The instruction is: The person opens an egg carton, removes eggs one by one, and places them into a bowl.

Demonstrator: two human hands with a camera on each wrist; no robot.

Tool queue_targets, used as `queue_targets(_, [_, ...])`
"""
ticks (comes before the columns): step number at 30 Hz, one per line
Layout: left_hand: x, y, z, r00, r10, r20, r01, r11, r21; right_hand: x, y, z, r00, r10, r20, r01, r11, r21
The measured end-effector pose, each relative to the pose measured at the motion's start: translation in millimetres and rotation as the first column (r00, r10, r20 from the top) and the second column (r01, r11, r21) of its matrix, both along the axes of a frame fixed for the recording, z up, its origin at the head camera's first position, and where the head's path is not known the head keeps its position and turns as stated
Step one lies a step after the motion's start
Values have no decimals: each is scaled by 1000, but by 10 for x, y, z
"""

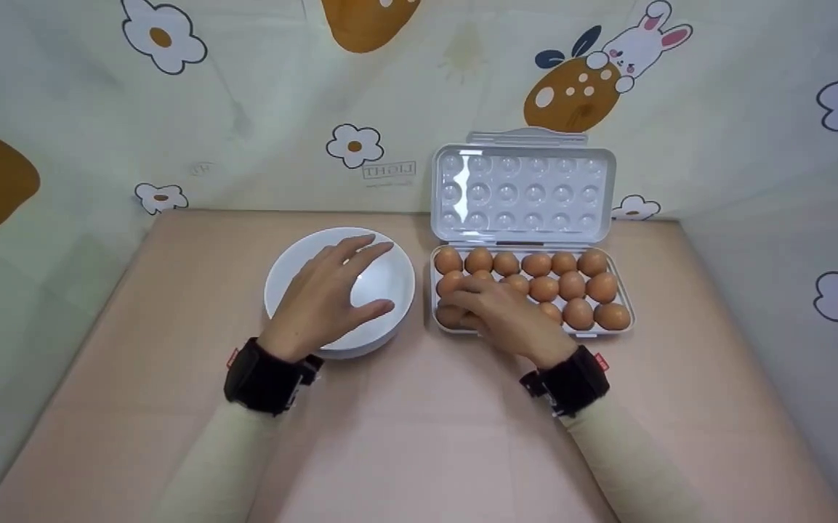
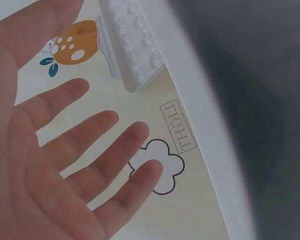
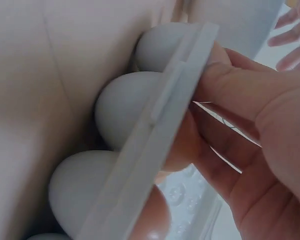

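Observation:
Over a white bowl, my left hand hovers with fingers spread and nothing in it. The left wrist view shows that palm beside the bowl's pale rim. My right hand reaches into the near left corner of an egg carton holding brown eggs in rows. Thumb and fingertips pinch the corner egg, which sits in its slot. In the right wrist view, the thumb lies against that egg at the carton's edge, and the hand hides part of it.
The carton's clear lid stands raised at the back, close to the patterned backdrop. Bowl and carton sit side by side on a pinkish-beige table cover. A black wrist strap circles each wrist.

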State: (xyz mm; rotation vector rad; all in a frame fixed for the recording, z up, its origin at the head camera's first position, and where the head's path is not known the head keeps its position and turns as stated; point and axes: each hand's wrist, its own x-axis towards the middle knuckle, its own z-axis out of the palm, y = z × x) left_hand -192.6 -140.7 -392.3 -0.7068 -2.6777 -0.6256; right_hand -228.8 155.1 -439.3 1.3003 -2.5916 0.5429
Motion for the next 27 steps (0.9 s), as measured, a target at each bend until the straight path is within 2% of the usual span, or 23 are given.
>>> queue_targets(2, [-7,25,-7,1000,-14,-21,15,999,36,26,17,63,999,-39,10,40,998,-41])
queue_targets(5, [-8,69,-8,999,-34,-42,37,995,88,80,8,177,995,-84,50,90,983,-157])
queue_targets(10, [10,172,-5,995,-68,-75,79,987,143,229,-58,327,977,-132,168,187,909,-372])
queue_targets(13, [35,254,-3,987,-117,-107,135,976,171,309,-92,379,958,-112,264,226,862,-454])
queue_targets(17, [75,362,-7,973,-186,-139,213,951,222,366,-118,428,932,-54,359,245,822,-513])
queue_targets(22, [115,459,-35,957,-242,-162,279,920,275,397,-130,450,904,-2,428,256,803,-538])
queue_targets(27, [122,494,-69,945,-254,-208,309,901,305,426,-152,463,867,70,493,255,788,-560])
